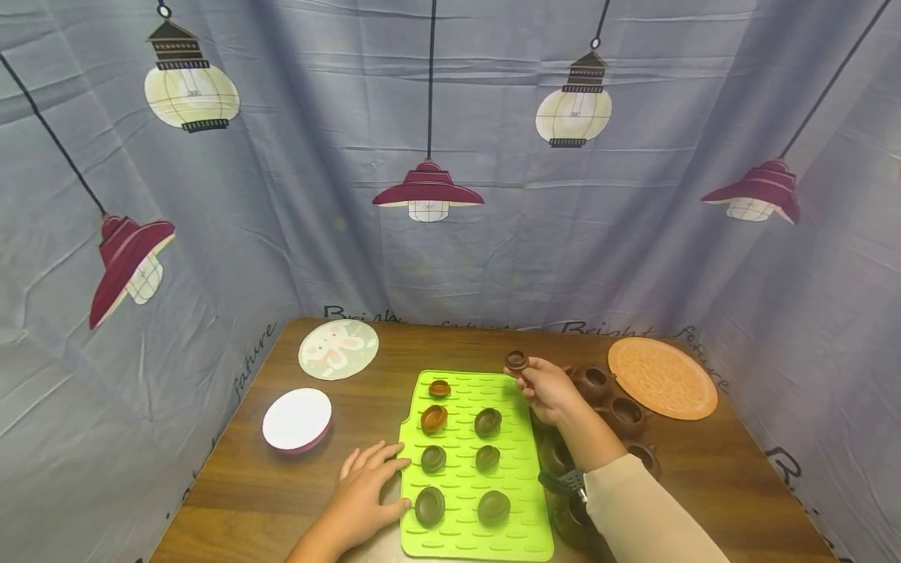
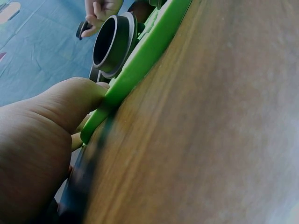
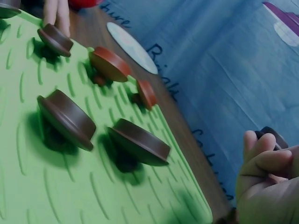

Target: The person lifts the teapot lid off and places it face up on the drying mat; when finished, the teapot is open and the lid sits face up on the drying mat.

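Observation:
My right hand (image 1: 549, 391) pinches a small brown teapot lid (image 1: 517, 360) above the far right corner of a lime-green mat (image 1: 461, 477). In the right wrist view, the fingers largely hide that lid. My left hand (image 1: 366, 493) rests at the mat's left edge, fingers spread and fingertips touching it. Several teapot lids lie on the mat in two columns, knobs down: an orange-brown lid (image 1: 434, 419) and a smaller orange-brown lid (image 1: 439, 388) at the far left, and dark brown ones such as the near lid (image 1: 430, 507) and the lid (image 3: 140, 142).
Several brown teapots (image 1: 626, 413) stand right of the mat, partly hidden under my right forearm. Beyond them lies a round orange placemat (image 1: 663, 378). To the left are a white-topped round dish (image 1: 297, 420) and a rabbit-patterned round mat (image 1: 339, 349). A grey-blue curtain (image 1: 493, 258) surrounds the table.

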Demonstrator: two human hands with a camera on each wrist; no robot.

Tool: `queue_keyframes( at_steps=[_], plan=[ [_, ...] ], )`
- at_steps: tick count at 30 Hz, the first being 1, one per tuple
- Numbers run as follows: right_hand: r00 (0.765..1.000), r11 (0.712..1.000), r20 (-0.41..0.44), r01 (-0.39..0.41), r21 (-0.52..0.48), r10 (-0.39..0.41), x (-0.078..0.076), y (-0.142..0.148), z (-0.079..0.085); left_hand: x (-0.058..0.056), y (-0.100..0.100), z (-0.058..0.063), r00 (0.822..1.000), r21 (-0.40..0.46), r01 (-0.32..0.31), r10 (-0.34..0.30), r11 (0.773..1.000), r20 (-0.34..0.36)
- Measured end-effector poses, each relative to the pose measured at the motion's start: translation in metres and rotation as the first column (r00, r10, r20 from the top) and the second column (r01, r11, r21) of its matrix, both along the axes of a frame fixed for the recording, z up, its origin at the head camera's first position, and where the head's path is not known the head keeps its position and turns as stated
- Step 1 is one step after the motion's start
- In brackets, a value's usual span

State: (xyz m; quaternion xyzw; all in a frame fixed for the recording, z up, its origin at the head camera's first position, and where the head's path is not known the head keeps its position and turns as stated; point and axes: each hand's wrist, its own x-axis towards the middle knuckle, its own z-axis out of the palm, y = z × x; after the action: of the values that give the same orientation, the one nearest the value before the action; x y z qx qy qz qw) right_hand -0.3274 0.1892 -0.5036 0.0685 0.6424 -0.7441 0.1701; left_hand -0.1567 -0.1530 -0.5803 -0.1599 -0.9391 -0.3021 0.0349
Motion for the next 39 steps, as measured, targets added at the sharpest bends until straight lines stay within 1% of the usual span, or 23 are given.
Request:
queue_keyframes(
  at_steps=[7,12,16,18,22,25,28,29,33,35,36,39],
  plan=[
    [1.0,0.993,0.006,-0.01,0.114,0.009,0.008,-0.013,-0.013,0.0,0.003,-0.003,1.0,0.013,0.023,-0.024,1.0,0.018],
    [1.0,0.983,-0.004,-0.001,0.184,0.001,0.007,-0.023,-0.016,-0.002,0.005,-0.003,0.999,0.024,0.019,-0.02,1.0,0.033],
    [1.0,0.968,-0.004,0.0,0.25,0.001,0.005,-0.034,-0.016,-0.002,0.004,-0.002,1.0,0.033,0.016,-0.017,0.999,0.021],
    [1.0,0.954,-0.003,-0.004,0.301,0.005,0.005,-0.039,-0.017,-0.002,0.003,-0.001,1.0,0.032,0.016,-0.016,0.999,0.006],
    [1.0,0.937,-0.008,-0.022,0.349,0.027,0.002,-0.046,-0.019,-0.003,0.003,-0.002,1.0,0.024,0.005,-0.005,1.0,-0.002],
    [1.0,0.929,0.002,-0.021,0.37,0.022,-0.001,-0.048,-0.022,-0.004,0.004,-0.002,1.0,0.009,0.002,-0.002,1.0,0.009],
    [1.0,0.901,0.016,-0.023,0.434,0.017,-0.005,-0.047,-0.026,-0.005,0.005,-0.003,1.0,0.003,0.01,-0.01,1.0,0.024],
    [1.0,0.885,0.019,-0.025,0.465,0.018,-0.006,-0.047,-0.028,-0.005,0.006,-0.002,1.0,0.003,0.012,-0.012,1.0,0.025],
    [0.997,0.835,0.027,-0.069,0.546,0.065,-0.011,-0.045,-0.031,-0.004,0.008,-0.002,1.0,0.004,0.012,-0.012,1.0,0.028],
    [0.995,0.82,0.027,-0.09,0.566,0.091,-0.01,-0.044,-0.031,-0.004,0.008,-0.001,0.999,0.005,0.012,-0.012,1.0,0.032],
    [0.994,0.817,0.026,-0.099,0.569,0.102,-0.01,-0.044,-0.03,-0.004,0.009,-0.001,0.999,0.006,0.012,-0.013,1.0,0.034],
    [0.994,0.806,0.015,-0.096,0.584,0.107,-0.008,-0.043,-0.027,-0.004,0.01,0.0,0.999,0.007,0.017,-0.018,1.0,0.037]
  ],
)
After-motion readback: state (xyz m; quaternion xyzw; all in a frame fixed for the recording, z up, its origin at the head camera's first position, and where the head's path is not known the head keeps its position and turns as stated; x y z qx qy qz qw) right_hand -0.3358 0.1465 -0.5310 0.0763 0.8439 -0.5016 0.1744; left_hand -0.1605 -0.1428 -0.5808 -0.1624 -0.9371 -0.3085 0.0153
